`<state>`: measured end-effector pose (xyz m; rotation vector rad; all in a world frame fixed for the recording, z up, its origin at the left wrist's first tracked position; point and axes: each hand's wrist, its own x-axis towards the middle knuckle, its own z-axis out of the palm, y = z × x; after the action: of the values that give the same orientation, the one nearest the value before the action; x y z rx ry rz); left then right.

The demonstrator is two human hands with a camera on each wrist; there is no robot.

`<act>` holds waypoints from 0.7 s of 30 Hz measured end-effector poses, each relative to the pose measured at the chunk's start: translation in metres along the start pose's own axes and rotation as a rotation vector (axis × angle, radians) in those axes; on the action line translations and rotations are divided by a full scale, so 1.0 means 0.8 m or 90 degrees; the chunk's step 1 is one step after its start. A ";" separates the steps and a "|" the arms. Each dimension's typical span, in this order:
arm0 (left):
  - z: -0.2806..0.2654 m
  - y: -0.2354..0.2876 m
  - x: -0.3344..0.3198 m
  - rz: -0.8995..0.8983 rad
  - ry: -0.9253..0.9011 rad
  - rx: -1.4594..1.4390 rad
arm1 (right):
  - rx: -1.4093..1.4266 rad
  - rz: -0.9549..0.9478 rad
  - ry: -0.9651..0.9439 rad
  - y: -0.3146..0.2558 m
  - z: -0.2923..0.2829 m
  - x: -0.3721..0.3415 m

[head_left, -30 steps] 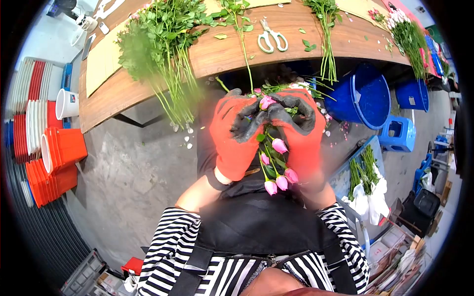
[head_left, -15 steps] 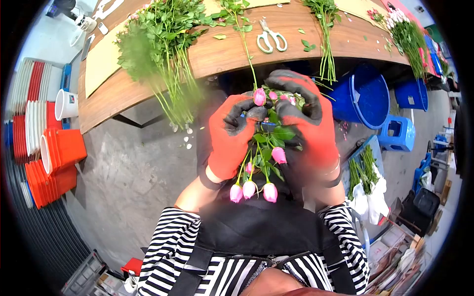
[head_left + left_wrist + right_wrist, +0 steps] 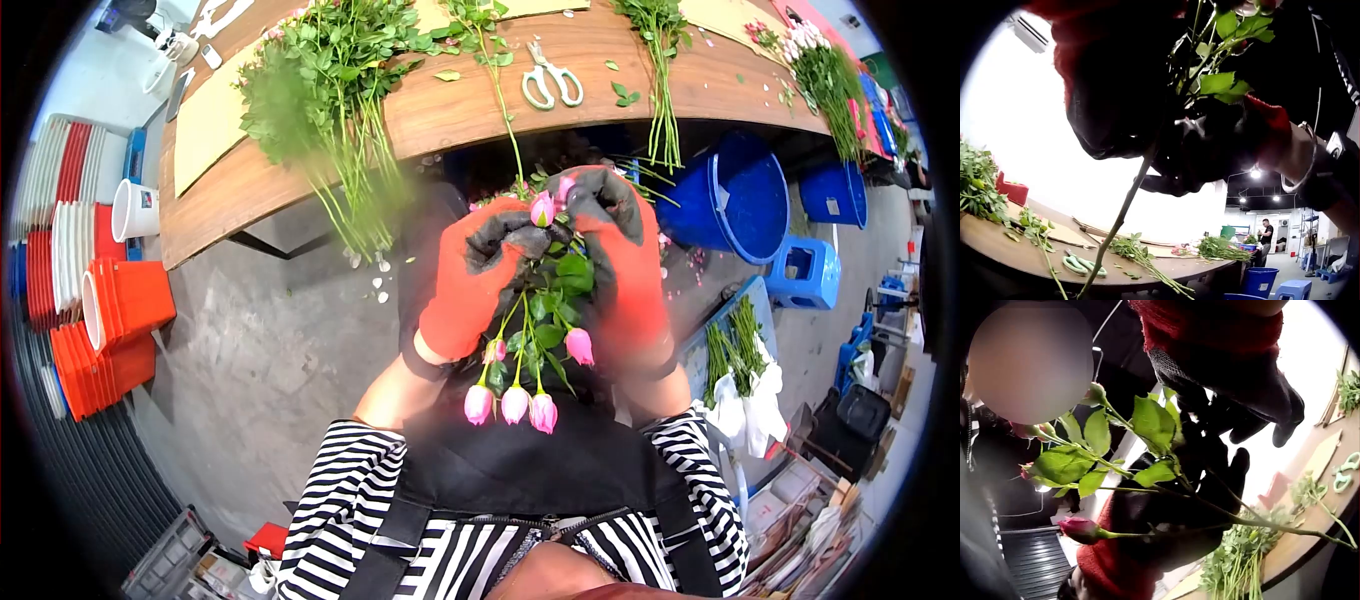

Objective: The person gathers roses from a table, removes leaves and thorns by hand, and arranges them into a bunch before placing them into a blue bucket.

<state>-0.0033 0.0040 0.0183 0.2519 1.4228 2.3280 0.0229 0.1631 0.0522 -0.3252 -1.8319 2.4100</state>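
In a red glove with dark palm and fingers, my left hand (image 3: 480, 265) grips a branched rose stem (image 3: 1116, 225). One pink rosebud (image 3: 542, 209) stands upright at its thumb. Several more pink roses (image 3: 515, 404) hang heads-down toward the apron, with green leaves (image 3: 572, 275) above them. My right hand (image 3: 622, 255), gloved the same way, is curled beside that upright bud, a pink petal (image 3: 566, 188) pinched at its fingertips. In the right wrist view the stem runs out past the left hand (image 3: 1160, 519) to the right, and the right hand (image 3: 1229, 387) hovers above it.
A wooden table (image 3: 450, 110) ahead bears a large bunch of cut roses (image 3: 340, 90), a single stem, white-handled scissors (image 3: 551, 80) and a smaller bunch (image 3: 660, 80). Blue buckets (image 3: 745, 200) and a blue stool (image 3: 806, 272) stand right; orange bins (image 3: 130, 300) left.
The right hand opened away from the bud, then came back in beside it, fingers curled. The hanging rose heads swung left and lower toward the apron; the left hand kept its hold.
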 end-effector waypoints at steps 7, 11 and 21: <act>-0.014 0.001 0.012 0.211 -0.094 0.404 | -0.332 -0.194 -0.111 -0.026 -0.031 0.010; -0.006 0.007 0.007 0.321 -0.134 0.607 | -0.690 -0.324 -0.177 -0.042 -0.045 0.003; -0.014 -0.004 0.005 0.352 -0.230 0.517 | -0.262 0.124 -0.271 -0.023 -0.080 0.010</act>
<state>-0.0101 -0.0022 0.0097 1.3577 2.2080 1.7548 0.0287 0.2301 0.0527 -0.0119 -2.6017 2.3374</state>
